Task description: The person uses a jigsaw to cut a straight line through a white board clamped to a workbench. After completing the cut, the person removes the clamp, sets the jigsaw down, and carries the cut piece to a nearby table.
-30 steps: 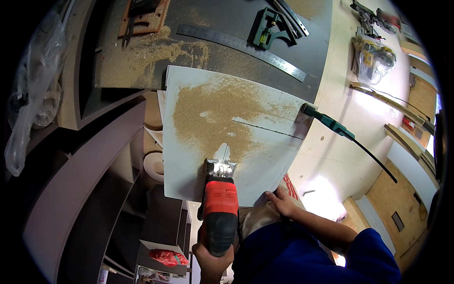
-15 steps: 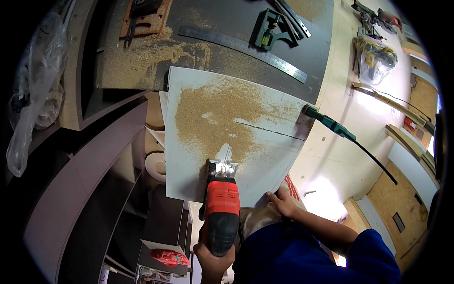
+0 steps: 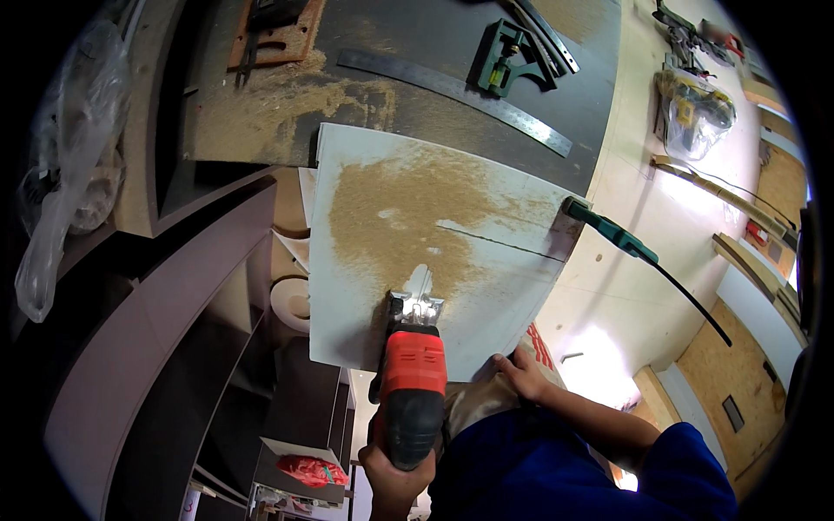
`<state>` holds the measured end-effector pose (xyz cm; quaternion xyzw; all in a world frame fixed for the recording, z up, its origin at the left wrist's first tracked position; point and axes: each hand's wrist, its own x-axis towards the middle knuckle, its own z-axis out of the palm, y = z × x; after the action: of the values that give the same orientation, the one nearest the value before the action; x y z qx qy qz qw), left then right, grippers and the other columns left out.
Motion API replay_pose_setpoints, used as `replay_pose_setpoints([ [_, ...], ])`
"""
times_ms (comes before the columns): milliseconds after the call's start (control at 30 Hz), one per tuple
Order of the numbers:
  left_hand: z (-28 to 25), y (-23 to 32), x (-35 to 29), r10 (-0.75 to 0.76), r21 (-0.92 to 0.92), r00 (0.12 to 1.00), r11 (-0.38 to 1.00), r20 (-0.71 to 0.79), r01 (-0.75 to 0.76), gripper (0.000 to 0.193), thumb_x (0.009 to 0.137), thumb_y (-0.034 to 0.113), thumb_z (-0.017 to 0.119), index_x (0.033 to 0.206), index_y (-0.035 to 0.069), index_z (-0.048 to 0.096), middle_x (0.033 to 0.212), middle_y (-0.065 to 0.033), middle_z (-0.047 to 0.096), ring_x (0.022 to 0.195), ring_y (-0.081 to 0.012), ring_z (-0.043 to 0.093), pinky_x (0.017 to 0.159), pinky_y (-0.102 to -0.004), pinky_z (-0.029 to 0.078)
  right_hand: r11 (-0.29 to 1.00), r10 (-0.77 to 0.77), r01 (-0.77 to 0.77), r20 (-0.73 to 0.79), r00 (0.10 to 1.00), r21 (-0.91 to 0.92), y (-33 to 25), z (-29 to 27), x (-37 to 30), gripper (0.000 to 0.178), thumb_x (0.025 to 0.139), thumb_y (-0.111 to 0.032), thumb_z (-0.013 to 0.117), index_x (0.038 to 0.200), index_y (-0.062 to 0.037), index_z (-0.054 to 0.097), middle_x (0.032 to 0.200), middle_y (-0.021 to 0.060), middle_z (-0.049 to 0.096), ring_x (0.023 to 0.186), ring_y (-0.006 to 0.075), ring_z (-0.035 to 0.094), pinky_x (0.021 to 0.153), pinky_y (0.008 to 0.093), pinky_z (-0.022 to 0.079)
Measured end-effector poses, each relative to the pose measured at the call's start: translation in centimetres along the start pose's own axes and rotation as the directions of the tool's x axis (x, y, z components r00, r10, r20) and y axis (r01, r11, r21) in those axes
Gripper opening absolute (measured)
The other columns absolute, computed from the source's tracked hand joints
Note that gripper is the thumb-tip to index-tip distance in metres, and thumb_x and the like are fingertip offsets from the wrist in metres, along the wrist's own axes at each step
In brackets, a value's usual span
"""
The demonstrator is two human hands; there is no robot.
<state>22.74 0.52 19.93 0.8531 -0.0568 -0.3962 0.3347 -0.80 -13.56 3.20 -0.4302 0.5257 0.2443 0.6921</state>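
Note:
My left hand (image 3: 398,476) is wrapped round the rear grip of a red and black jigsaw (image 3: 413,365). The saw's metal base plate (image 3: 417,306) rests on a white board (image 3: 347,326) near its close edge. Brown sawdust (image 3: 391,200) covers much of the board, with a swept patch just ahead of the saw. A dark, rough-edged slit (image 3: 499,240) runs toward the board's right side. On the near right edge my right hand (image 3: 521,375) is closed, thumb uppermost; its other fingers are partly hidden. The blade cannot be made out.
A green clamp (image 3: 612,233) grips the board's right corner. Beyond lie a steel ruler (image 3: 452,87) and a green square tool (image 3: 506,61) on a dark, dusty worktop (image 3: 408,30). Dark cabinet panels (image 3: 165,295) stand left. A bagged yellow tool (image 3: 699,113) is on the right-hand floor.
The whole view has shifted slightly to the right. Against the board, the jigsaw and both hands show hardly any movement.

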Motion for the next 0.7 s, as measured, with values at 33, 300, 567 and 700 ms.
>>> replay_pose_setpoints([
  [33,-0.1,0.0,0.0,0.004,0.004,1.0,1.0,-0.006,-0.004,0.05,0.067,0.007,0.076,0.114,-0.004,0.063,0.091,-0.0167,0.071,0.08,-0.0304,0.073,0.074,-0.0348,0.056,1.0,0.014,-0.015,0.009,1.0,0.022,0.3,0.1,0.1,0.042,0.103,-0.026,0.053,0.13,0.0052,0.049,0.121,0.0142,0.062,0.113,0.0219,0.056,0.1,0.0358,0.044],
  [300,-0.5,1.6,0.4,-0.061,0.034,0.996,0.998,0.059,0.059,0.04,0.066,0.006,0.079,0.104,-0.002,0.068,0.097,-0.0179,0.071,0.088,-0.0333,0.071,0.081,-0.0374,0.055,0.997,0.034,-0.035,0.014,0.999,0.068,-0.2,0.0,-0.2,0.041,0.103,-0.025,0.054,0.13,0.0043,0.048,0.12,0.0119,0.061,0.112,0.0203,0.055,0.099,0.0347,0.044],
  [567,-0.1,1.6,0.9,0.013,0.042,1.0,0.999,-0.001,-0.013,0.016,0.068,0.005,0.069,0.078,-0.002,0.06,0.064,-0.0089,0.06,0.06,-0.0163,0.062,0.059,-0.0333,0.049,0.999,-0.018,0.019,-0.016,1.0,0.035,0.2,0.1,-0.1,0.034,0.103,-0.024,0.052,0.125,0.0022,0.052,0.107,0.0072,0.064,0.098,0.0163,0.059,0.089,0.0327,0.05],
  [700,0.0,1.5,1.0,0.034,0.029,0.999,0.999,-0.007,-0.034,0.017,0.068,0.005,0.069,0.079,-0.002,0.06,0.064,-0.0089,0.06,0.06,-0.0162,0.062,0.059,-0.0332,0.049,0.999,-0.025,0.025,-0.016,1.0,0.033,0.3,0.1,0.0,0.033,0.103,-0.025,0.053,0.124,0.0014,0.053,0.104,0.0059,0.063,0.094,0.015,0.058,0.085,0.0319,0.049],
])
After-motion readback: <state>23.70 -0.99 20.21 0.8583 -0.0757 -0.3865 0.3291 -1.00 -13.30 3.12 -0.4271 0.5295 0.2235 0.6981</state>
